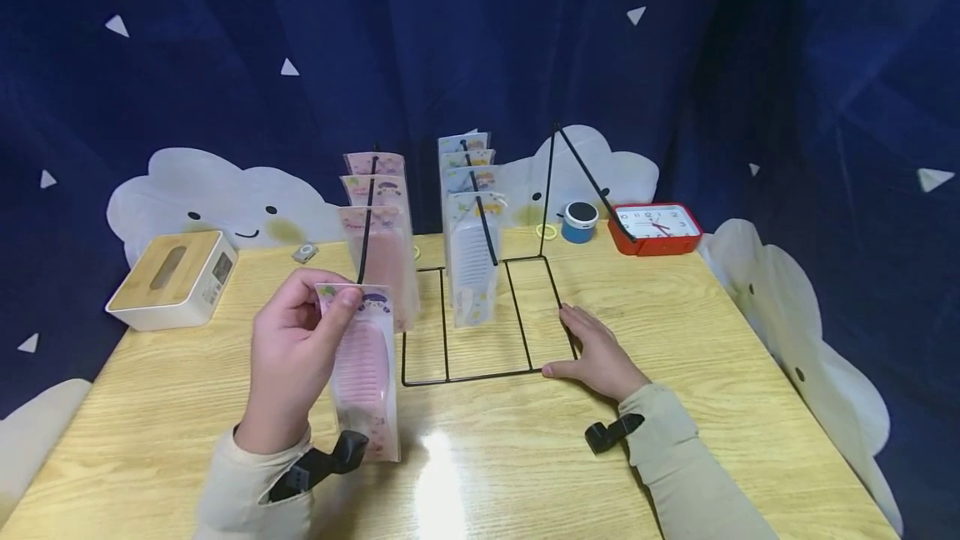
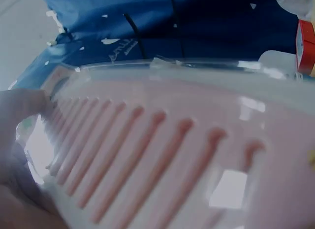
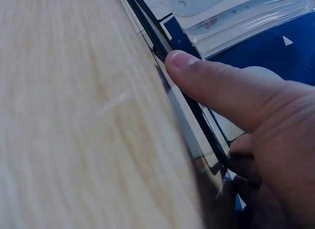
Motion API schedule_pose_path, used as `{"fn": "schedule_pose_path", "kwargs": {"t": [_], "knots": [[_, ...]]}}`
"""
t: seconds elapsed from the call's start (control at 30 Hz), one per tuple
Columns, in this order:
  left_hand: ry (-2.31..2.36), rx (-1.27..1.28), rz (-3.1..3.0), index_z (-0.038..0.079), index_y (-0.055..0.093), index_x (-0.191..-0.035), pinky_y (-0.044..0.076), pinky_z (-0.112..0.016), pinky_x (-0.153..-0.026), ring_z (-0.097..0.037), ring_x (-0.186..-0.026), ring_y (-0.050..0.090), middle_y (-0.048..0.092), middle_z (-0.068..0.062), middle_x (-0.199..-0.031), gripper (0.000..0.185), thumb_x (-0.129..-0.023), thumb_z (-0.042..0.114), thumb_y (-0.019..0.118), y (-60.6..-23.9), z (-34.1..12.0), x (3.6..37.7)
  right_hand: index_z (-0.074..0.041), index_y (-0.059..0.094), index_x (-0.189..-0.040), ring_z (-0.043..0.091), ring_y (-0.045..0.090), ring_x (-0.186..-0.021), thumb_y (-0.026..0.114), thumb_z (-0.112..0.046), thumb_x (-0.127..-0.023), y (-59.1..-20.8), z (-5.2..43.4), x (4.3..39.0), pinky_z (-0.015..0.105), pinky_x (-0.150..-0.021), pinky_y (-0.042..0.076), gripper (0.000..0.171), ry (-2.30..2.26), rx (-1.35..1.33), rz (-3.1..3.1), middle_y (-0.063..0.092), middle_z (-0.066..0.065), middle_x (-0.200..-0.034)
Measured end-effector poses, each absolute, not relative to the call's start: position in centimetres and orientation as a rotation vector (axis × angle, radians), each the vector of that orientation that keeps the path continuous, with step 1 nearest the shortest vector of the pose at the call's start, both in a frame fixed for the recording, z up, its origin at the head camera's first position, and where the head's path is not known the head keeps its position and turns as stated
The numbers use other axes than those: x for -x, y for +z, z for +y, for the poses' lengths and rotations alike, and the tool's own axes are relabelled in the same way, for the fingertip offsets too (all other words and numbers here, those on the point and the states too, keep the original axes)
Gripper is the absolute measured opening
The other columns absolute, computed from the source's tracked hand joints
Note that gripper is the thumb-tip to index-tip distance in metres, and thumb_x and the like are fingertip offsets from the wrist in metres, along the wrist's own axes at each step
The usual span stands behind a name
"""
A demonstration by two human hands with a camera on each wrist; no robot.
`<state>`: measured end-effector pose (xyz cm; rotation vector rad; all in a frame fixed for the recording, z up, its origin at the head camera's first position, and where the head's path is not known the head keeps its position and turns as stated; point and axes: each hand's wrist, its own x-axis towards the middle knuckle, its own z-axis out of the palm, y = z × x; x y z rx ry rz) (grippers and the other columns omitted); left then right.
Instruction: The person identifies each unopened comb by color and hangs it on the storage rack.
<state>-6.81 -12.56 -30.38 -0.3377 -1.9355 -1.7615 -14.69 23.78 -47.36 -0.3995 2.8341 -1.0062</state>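
Observation:
My left hand pinches the top card of a packaged pink comb between thumb and fingers, at the front end of the rack's left prong. The comb hangs upright in its clear pack, and its teeth fill the left wrist view. My right hand rests on the front right corner of the black wire rack, fingers along the side rod. In the right wrist view, the thumb lies straight against a rod. Three pink packs hang on the left prong behind the held one.
Several pale blue packaged combs hang on the middle prong; the right prong is bare. Behind stand a red clock, a blue-and-white round device and a yellow ring. A wood-topped tissue box sits left, near a small grey gadget.

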Motion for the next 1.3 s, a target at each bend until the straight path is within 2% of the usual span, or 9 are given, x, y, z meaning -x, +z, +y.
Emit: {"fn": "schedule_pose_path", "kwargs": {"t": [0.17, 0.27, 0.43, 0.6, 0.73, 0.87, 1.07, 1.3], "knots": [[-1.890, 0.353, -1.890, -0.005, 0.063, -0.096, 0.038, -0.023, -0.055, -0.011, -0.060, 0.045, 0.061, -0.001, -0.074, 0.007, -0.095, 0.002, 0.066, -30.4, -12.4, 7.2, -0.004, 0.031, -0.157, 0.035, 0.018, -0.151, 0.085, -0.055, -0.072, -47.5, 23.9, 14.8, 0.059, -0.116, 0.022, 0.113, -1.009, 0.394, 2.830, 0.027, 0.013, -0.164], [-1.927, 0.364, -1.891, -0.002, 0.063, -0.095, 0.037, -0.024, -0.057, -0.011, -0.061, 0.042, 0.061, 0.001, -0.080, 0.004, -0.096, 0.002, 0.063, -30.4, -12.3, 7.4, -0.004, 0.031, -0.157, 0.035, 0.018, -0.151, 0.085, -0.055, -0.073, -47.6, 23.9, 14.8, 0.060, -0.115, 0.021, 0.112, -1.011, 0.396, 2.831, 0.027, 0.014, -0.164], [-2.027, 0.461, -1.822, 0.007, 0.063, -0.094, 0.042, -0.023, -0.071, -0.011, -0.077, 0.049, 0.059, -0.001, -0.097, 0.006, -0.099, 0.007, 0.059, -30.7, -12.3, 7.9, -0.004, 0.031, -0.157, 0.035, 0.017, -0.151, 0.085, -0.055, -0.073, -47.5, 23.8, 14.7, 0.060, -0.116, 0.021, 0.112, -1.010, 0.385, 2.827, 0.026, 0.014, -0.164], [-2.152, 0.561, -1.727, 0.012, 0.064, -0.098, 0.045, -0.023, -0.081, -0.009, -0.090, 0.053, 0.058, 0.001, -0.098, 0.012, -0.102, 0.006, 0.054, -31.5, -12.5, 8.5, -0.003, 0.031, -0.157, 0.036, 0.018, -0.151, 0.085, -0.054, -0.073, -47.1, 23.7, 14.7, 0.060, -0.115, 0.021, 0.112, -1.009, 0.382, 2.829, 0.026, 0.015, -0.164], [-2.127, 0.460, -1.835, 0.015, 0.063, -0.099, 0.050, -0.021, -0.076, -0.006, -0.087, 0.060, 0.066, 0.005, -0.094, 0.022, -0.099, -0.005, 0.053, -32.4, -12.5, 9.0, -0.004, 0.031, -0.157, 0.036, 0.018, -0.151, 0.086, -0.053, -0.073, -47.1, 23.7, 14.7, 0.060, -0.116, 0.021, 0.112, -0.998, 0.368, 2.825, 0.026, 0.014, -0.164], [-2.060, 0.334, -1.991, 0.017, 0.064, -0.101, 0.055, -0.024, -0.069, -0.007, -0.084, 0.065, 0.072, 0.006, -0.097, 0.022, -0.095, -0.004, 0.062, -33.5, -12.5, 9.5, -0.005, 0.031, -0.157, 0.035, 0.018, -0.151, 0.086, -0.054, -0.072, -47.3, 23.7, 14.8, 0.059, -0.116, 0.021, 0.112, -0.998, 0.362, 2.824, 0.026, 0.013, -0.164], [-2.066, 0.285, -2.052, 0.011, 0.067, -0.116, 0.056, -0.027, -0.080, -0.011, -0.097, 0.069, 0.073, 0.006, -0.109, 0.021, -0.097, 0.003, 0.064, -35.4, -12.8, 10.7, -0.005, 0.032, -0.157, 0.034, 0.018, -0.151, 0.085, -0.056, -0.072, -47.4, 23.7, 14.7, 0.059, -0.116, 0.022, 0.113, -1.007, 0.363, 2.829, 0.027, 0.013, -0.164], [-2.088, 0.260, -2.125, 0.000, 0.061, -0.129, 0.054, -0.028, -0.088, -0.012, -0.108, 0.067, 0.071, 0.007, -0.117, 0.033, -0.099, 0.011, 0.064, -37.0, -13.2, 12.0, -0.005, 0.031, -0.157, 0.035, 0.018, -0.151, 0.085, -0.055, -0.072, -47.3, 23.8, 14.7, 0.059, -0.116, 0.022, 0.112, -1.008, 0.363, 2.824, 0.026, 0.012, -0.164]]}}
